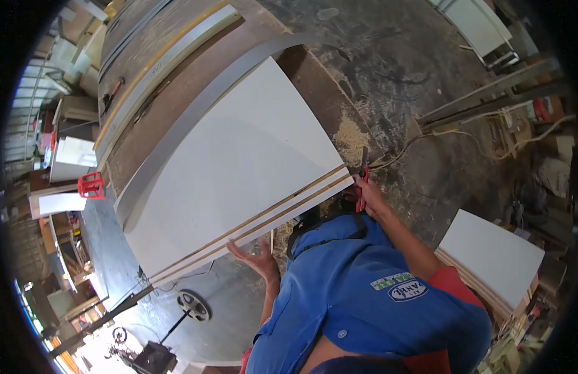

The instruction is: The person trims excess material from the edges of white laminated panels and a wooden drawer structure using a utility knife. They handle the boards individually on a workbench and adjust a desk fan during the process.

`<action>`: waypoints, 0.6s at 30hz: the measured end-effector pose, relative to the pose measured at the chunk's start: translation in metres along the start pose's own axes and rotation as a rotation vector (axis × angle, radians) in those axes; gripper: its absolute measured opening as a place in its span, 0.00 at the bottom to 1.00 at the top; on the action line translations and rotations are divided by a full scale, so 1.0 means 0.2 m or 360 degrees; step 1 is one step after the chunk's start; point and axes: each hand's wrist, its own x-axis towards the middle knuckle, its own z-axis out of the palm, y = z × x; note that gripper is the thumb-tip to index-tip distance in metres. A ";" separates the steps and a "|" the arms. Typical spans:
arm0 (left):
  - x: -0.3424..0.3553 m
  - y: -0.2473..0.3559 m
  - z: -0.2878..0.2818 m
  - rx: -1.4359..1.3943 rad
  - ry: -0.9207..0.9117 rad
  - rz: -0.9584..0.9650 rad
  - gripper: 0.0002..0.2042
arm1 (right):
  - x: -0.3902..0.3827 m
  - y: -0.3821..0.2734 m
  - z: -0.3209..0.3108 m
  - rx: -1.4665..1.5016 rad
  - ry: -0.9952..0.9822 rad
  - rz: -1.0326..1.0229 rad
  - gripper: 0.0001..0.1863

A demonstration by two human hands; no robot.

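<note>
A large white panel [239,162] lies on the brown workbench in front of me, with two narrow brown lines running along its near edge. My left hand [256,258] is at that edge, fingers spread, holding nothing; its fingertips reach the panel's border, though I cannot tell if they touch. At the panel's right corner, my right hand [371,196] is closed around a red-handled tool [364,177] with a narrow dark tip pointing away from me. Its exact kind is unclear. A long grey strip [195,103] curves along the panel's far side.
Long boards [167,62] lie across the workbench [264,25] beyond the panel. Sawdust [351,140] is heaped by its right edge. A stack of white-topped panels [488,255] stands at right. On the left are a red stool [91,186] and, nearer, a wheel [194,305] on the floor.
</note>
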 end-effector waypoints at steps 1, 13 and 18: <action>-0.03 -0.02 0.01 -0.0018 0.0065 -0.0253 0.43 | 0.01 0.01 -0.01 -0.0007 -0.0033 0.0020 0.19; 0.00 -0.27 0.20 -0.2015 0.0078 -0.1420 0.42 | -0.04 -0.03 0.02 0.0182 -0.0088 0.0123 0.16; 0.05 -0.22 0.11 -0.2055 0.0299 -0.1720 0.38 | -0.03 0.23 -0.17 -0.0105 -0.0105 0.0233 0.19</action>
